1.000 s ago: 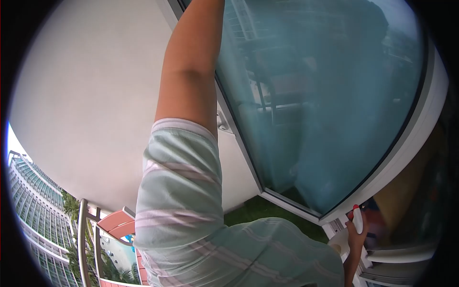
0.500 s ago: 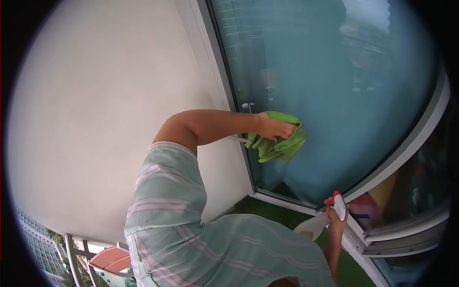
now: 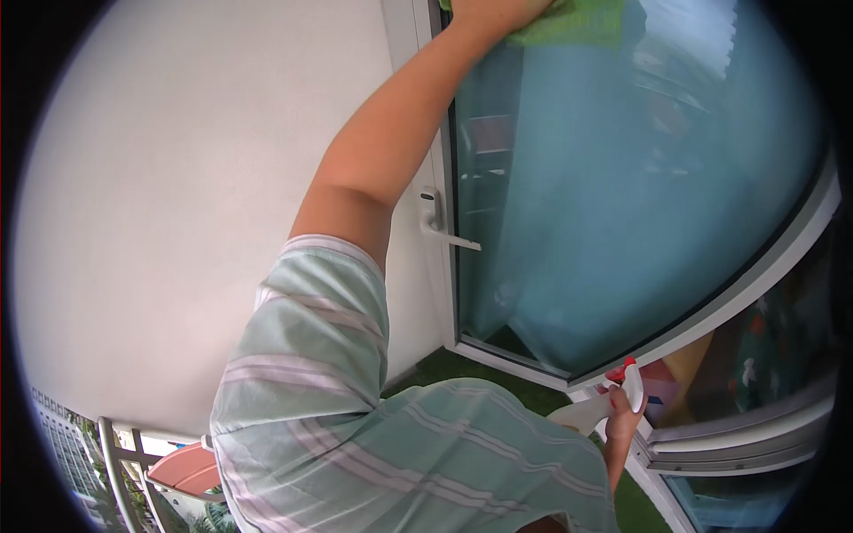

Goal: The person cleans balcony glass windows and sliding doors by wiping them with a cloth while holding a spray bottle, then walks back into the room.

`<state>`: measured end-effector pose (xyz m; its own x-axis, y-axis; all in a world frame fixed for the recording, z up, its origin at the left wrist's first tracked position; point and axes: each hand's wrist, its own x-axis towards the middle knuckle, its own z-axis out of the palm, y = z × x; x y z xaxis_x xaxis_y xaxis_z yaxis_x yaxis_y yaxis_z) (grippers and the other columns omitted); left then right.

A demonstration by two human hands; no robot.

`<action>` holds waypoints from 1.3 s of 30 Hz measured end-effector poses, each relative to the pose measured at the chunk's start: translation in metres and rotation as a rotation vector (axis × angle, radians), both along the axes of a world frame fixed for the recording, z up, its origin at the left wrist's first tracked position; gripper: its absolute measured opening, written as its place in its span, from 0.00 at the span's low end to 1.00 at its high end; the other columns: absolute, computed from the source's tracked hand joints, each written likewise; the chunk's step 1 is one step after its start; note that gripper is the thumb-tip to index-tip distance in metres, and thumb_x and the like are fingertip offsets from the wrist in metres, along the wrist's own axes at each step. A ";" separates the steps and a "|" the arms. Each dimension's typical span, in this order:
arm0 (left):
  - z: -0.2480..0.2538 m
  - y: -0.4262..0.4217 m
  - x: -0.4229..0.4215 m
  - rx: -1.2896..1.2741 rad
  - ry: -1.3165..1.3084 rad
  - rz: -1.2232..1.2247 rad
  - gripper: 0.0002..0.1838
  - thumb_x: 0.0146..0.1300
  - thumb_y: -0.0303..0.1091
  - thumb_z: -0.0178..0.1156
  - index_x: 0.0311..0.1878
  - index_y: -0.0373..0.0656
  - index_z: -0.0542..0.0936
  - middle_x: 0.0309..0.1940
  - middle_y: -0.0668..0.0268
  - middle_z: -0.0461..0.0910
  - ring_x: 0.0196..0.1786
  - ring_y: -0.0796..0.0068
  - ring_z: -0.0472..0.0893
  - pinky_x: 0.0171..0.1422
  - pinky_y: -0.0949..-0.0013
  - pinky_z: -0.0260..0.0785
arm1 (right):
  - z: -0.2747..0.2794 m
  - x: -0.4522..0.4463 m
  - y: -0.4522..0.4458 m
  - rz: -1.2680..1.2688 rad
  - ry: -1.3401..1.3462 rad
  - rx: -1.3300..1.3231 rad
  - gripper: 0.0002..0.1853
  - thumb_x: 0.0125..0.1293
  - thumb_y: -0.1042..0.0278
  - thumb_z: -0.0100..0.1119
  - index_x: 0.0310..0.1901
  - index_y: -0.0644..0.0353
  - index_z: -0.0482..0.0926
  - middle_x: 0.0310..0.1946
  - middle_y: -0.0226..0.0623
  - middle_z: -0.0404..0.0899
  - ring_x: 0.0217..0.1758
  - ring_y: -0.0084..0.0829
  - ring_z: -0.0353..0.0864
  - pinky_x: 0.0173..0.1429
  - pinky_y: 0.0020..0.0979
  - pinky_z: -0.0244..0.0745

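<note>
My left hand [image 3: 505, 12] is at the top edge, partly cut off, on a green cloth [image 3: 582, 25] that lies against the upper part of the glass pane [image 3: 604, 195]. Down at the lower right, my right hand [image 3: 624, 417] grips a spray bottle [image 3: 582, 415] with a white and red trigger head, close to the door's bottom frame. Left of the glass, a door handle [image 3: 453, 237] sticks out from the white frame, below my raised forearm.
A pale wall [image 3: 204, 195] fills the left side. At the lower left are a railing [image 3: 115, 471] and a reddish chair [image 3: 187, 469], with buildings beyond. Green turf [image 3: 524, 393] lies below the door, and a curved frame [image 3: 737, 302] edges the glass.
My left hand was out of view at first, then wiped the cloth beside the handle, and is now up at the top edge. My right hand still holds the bottle, slightly lower.
</note>
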<state>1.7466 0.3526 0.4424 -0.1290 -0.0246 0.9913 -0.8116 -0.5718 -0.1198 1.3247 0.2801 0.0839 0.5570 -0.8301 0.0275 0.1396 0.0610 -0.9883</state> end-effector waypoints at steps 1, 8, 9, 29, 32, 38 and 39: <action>-0.037 0.002 -0.007 0.062 0.086 0.068 0.39 0.60 0.58 0.54 0.66 0.39 0.63 0.66 0.47 0.61 0.69 0.46 0.57 0.74 0.47 0.43 | 0.004 0.000 -0.003 0.025 0.008 0.005 0.26 0.50 0.77 0.53 0.55 0.69 0.72 0.41 0.38 0.76 0.44 0.29 0.77 0.42 0.33 0.79; -0.228 -0.025 0.040 0.307 0.784 -0.699 0.37 0.56 0.65 0.52 0.62 0.47 0.68 0.62 0.59 0.66 0.64 0.56 0.65 0.72 0.45 0.47 | 0.016 0.007 -0.041 0.167 0.017 -0.006 0.26 0.50 0.77 0.54 0.55 0.68 0.72 0.40 0.38 0.76 0.43 0.29 0.77 0.42 0.34 0.79; -0.240 -0.035 0.048 0.256 0.835 -0.816 0.36 0.59 0.64 0.49 0.63 0.49 0.67 0.62 0.60 0.66 0.64 0.57 0.65 0.72 0.47 0.49 | 0.017 0.006 -0.046 0.192 0.034 -0.034 0.27 0.50 0.78 0.53 0.56 0.68 0.72 0.41 0.38 0.76 0.43 0.29 0.77 0.42 0.34 0.79; -0.523 -0.099 -0.095 -0.122 1.150 -0.233 0.27 0.66 0.52 0.47 0.64 0.47 0.66 0.62 0.61 0.66 0.65 0.59 0.65 0.70 0.57 0.56 | -0.004 -0.018 -0.110 0.365 0.319 0.070 0.28 0.49 0.76 0.55 0.56 0.67 0.71 0.41 0.42 0.76 0.44 0.32 0.78 0.45 0.37 0.81; -0.619 -0.099 -0.106 -0.134 1.534 -0.224 0.27 0.66 0.51 0.48 0.63 0.47 0.66 0.62 0.60 0.66 0.65 0.59 0.65 0.69 0.58 0.56 | -0.021 -0.029 -0.118 0.363 0.408 0.082 0.27 0.49 0.77 0.55 0.56 0.67 0.72 0.40 0.42 0.77 0.44 0.32 0.78 0.44 0.38 0.82; -0.635 -0.101 -0.112 -0.141 1.605 -0.179 0.25 0.66 0.47 0.50 0.62 0.46 0.67 0.61 0.60 0.66 0.65 0.59 0.64 0.69 0.59 0.56 | -0.021 -0.028 -0.124 0.418 0.436 0.000 0.27 0.49 0.76 0.55 0.55 0.66 0.72 0.40 0.43 0.77 0.41 0.31 0.79 0.45 0.36 0.81; -0.607 -0.105 -0.112 -0.142 1.482 -0.177 0.25 0.66 0.47 0.50 0.62 0.46 0.67 0.61 0.60 0.66 0.65 0.59 0.64 0.69 0.60 0.56 | -0.016 -0.027 -0.124 0.417 0.419 -0.010 0.27 0.49 0.76 0.55 0.56 0.66 0.72 0.40 0.43 0.77 0.41 0.31 0.79 0.45 0.36 0.81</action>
